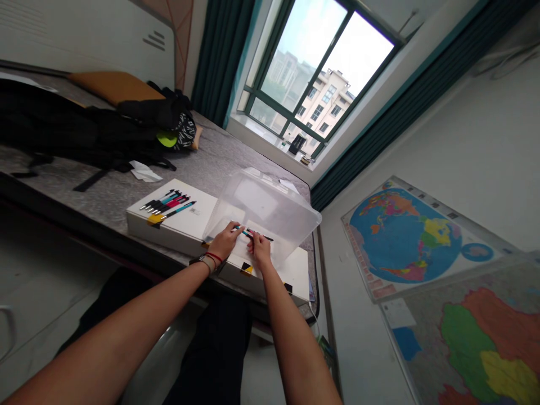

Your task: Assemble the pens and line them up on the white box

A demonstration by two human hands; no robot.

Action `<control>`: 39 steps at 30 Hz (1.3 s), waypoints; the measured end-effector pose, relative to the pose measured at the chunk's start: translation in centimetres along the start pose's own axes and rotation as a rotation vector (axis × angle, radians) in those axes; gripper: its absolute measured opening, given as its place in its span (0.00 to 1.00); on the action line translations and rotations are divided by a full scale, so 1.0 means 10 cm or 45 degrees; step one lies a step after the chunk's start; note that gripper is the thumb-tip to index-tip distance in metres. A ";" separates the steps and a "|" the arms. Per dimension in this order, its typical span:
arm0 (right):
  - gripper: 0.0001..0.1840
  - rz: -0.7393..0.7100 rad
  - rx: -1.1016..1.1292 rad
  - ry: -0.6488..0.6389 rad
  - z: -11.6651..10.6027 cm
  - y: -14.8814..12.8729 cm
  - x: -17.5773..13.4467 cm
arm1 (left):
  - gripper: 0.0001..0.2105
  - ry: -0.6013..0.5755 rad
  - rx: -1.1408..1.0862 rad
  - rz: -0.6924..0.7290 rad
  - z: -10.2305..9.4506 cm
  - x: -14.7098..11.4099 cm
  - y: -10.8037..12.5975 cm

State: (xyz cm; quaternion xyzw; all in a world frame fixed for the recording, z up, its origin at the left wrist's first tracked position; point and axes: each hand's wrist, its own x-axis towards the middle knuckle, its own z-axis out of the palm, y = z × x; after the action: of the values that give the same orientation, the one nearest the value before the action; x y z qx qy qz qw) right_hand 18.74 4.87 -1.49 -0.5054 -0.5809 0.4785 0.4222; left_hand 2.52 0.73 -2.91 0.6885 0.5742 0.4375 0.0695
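Observation:
My left hand [224,241], with a red string bracelet and a watch at the wrist, pinches the end of a teal pen [241,229]. Close beside it, my right hand [259,247] has its fingers closed at the pen's other end. A dark pen-like piece [266,238] shows just beyond the right fingers; whether it is held or lying there I cannot tell. Both hands are over an open clear plastic case [291,216], its lid tilted up behind them. To the left, several pens [171,203] in black, red and teal lie side by side on a white box [198,194].
The boxes stand along the edge of a grey-patterned bed or table top [228,149]. Further left are a black bag [84,126], a crumpled tissue [144,171] and an orange-brown cushion [113,85]. A white cable [314,312] hangs at the right corner, near the wall maps [413,236].

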 end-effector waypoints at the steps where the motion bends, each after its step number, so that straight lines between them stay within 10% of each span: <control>1: 0.20 -0.004 0.052 -0.005 0.00 -0.01 -0.01 | 0.21 -0.001 -0.001 0.007 0.00 0.00 0.00; 13: 0.18 -0.019 0.158 -0.023 -0.01 0.02 -0.02 | 0.19 0.128 -0.168 -0.013 0.00 0.01 0.05; 17: 0.17 0.003 0.277 0.095 -0.04 0.02 -0.02 | 0.23 0.375 -0.580 -0.290 -0.01 0.10 0.04; 23: 0.17 -0.002 0.303 0.034 -0.06 0.04 -0.02 | 0.20 0.284 -1.155 -0.624 -0.06 0.24 0.00; 39: 0.16 -0.003 0.188 -0.026 -0.07 0.05 -0.03 | 0.16 0.437 -0.929 -0.675 0.01 0.32 0.04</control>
State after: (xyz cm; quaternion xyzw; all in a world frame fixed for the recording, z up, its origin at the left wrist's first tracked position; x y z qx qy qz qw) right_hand 19.52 4.66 -1.83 -0.4675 -0.5489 0.5245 0.4528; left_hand 2.77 3.34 -1.05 0.3668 0.5420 0.6851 0.3199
